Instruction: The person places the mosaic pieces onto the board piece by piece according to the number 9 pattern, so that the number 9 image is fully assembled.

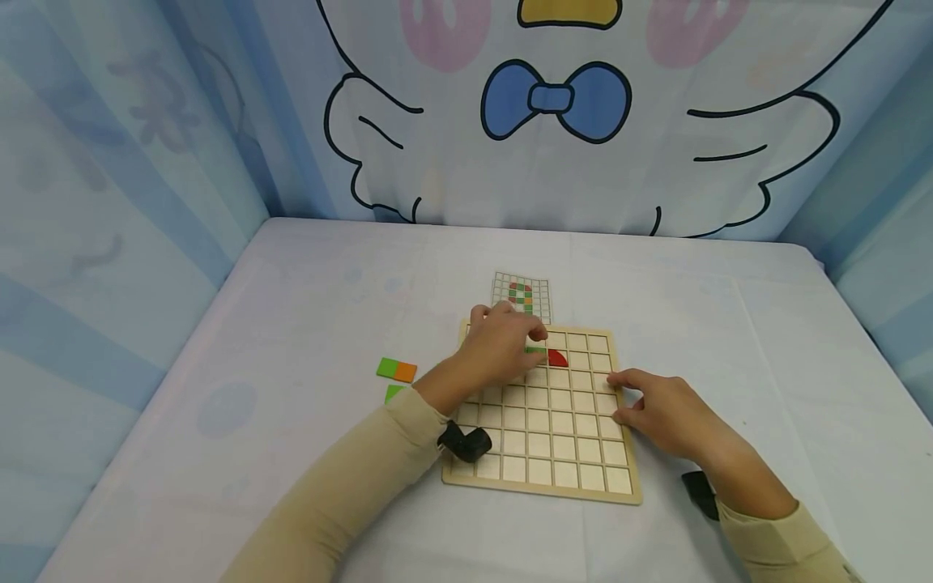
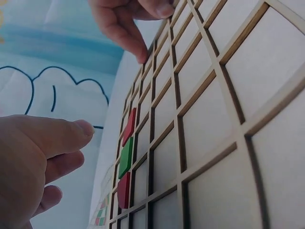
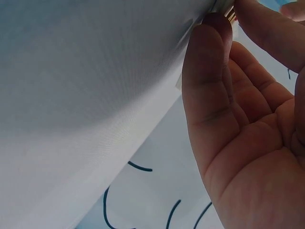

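A wooden grid board [image 1: 539,398] lies on the white table. My left hand [image 1: 499,344] hovers over its far left part, thumb stretched out and fingers loosely bent, with nothing between them. Close to that thumb sit a green tile [image 1: 536,350] and a red tile with a rounded corner [image 1: 557,358] in one row. The left wrist view shows another red tile [image 2: 123,191] on the other side of the green one; in the head view my hand hides it. My right hand [image 1: 666,409] touches the board's right edge with thumb and index fingertips spread apart along it.
Beyond the board lies a printed grid card [image 1: 541,298] with a red, green and orange pattern, partly covered by my left hand. To the left are a loose green tile [image 1: 387,367], an orange tile [image 1: 405,372] and another green tile [image 1: 394,393] beside my sleeve.
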A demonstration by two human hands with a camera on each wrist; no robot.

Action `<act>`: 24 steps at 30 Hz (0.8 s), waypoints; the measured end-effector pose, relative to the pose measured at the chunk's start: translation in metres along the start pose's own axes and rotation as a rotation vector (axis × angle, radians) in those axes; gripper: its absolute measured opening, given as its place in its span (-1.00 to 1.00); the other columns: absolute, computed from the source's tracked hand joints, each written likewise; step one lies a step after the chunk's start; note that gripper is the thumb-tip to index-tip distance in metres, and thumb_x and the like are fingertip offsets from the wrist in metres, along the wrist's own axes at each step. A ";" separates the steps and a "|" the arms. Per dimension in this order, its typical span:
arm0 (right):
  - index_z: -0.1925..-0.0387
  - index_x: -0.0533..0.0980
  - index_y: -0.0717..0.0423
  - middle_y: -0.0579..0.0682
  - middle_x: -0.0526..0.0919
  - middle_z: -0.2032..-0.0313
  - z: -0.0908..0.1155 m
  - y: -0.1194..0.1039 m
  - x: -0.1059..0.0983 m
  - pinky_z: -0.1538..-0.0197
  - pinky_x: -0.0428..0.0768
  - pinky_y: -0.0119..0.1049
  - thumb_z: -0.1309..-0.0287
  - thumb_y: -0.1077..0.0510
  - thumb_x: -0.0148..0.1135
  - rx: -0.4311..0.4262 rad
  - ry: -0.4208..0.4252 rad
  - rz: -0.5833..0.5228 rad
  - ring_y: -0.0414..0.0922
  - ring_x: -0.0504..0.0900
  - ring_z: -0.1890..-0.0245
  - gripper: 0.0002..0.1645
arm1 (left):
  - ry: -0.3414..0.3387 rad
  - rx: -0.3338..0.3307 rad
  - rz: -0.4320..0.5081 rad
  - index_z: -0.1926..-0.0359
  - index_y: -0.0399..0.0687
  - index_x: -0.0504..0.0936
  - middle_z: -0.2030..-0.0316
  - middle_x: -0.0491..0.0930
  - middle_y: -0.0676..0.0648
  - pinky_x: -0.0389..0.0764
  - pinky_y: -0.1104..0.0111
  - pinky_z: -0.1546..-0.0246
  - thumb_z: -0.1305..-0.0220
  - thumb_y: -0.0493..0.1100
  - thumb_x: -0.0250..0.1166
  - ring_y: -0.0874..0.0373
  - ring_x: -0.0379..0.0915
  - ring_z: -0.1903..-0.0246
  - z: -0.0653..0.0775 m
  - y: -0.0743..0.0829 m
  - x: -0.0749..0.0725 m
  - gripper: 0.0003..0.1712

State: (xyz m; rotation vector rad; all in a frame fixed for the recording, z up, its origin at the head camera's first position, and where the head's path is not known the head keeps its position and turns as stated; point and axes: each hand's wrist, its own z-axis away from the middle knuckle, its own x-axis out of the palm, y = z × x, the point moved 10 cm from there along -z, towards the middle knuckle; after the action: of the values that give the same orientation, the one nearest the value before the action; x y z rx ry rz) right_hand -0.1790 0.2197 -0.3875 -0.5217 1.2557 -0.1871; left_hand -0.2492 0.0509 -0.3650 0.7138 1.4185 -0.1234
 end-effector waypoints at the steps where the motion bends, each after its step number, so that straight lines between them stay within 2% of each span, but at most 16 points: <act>1: -0.23 0.49 0.24 -0.12 0.61 0.41 0.000 0.000 0.000 0.33 0.43 -0.21 -0.19 0.14 0.37 -0.003 0.001 -0.001 -0.18 0.47 0.43 -0.41 | 0.007 0.001 0.003 -0.02 0.18 0.70 0.06 0.65 0.24 0.17 0.02 -0.18 -0.33 0.08 0.35 0.17 0.35 -0.01 0.001 -0.001 -0.002 -0.71; 7: -0.23 0.48 0.24 -0.12 0.60 0.42 0.000 0.001 0.000 0.34 0.42 -0.21 -0.20 0.14 0.37 0.002 -0.001 -0.006 -0.17 0.46 0.43 -0.41 | 0.042 -0.005 0.029 0.03 0.13 0.70 0.09 0.68 0.20 0.18 -0.01 -0.16 -0.30 0.06 0.38 0.13 0.36 0.03 0.013 -0.012 -0.011 -0.73; 24: -0.22 0.49 0.23 -0.10 0.62 0.39 0.000 0.000 0.000 0.33 0.43 -0.21 -0.19 0.14 0.38 0.000 0.003 0.007 -0.17 0.48 0.42 -0.42 | 0.050 -0.087 0.026 0.03 0.07 0.70 0.11 0.70 0.13 0.17 -0.04 -0.19 -0.26 0.04 0.42 0.06 0.37 -0.03 0.034 -0.046 -0.021 -0.70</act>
State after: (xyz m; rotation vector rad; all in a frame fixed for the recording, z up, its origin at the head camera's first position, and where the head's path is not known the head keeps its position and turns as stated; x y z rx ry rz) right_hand -0.1792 0.2198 -0.3875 -0.5171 1.2604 -0.1823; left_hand -0.2461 -0.0105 -0.3638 0.6672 1.4530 -0.0230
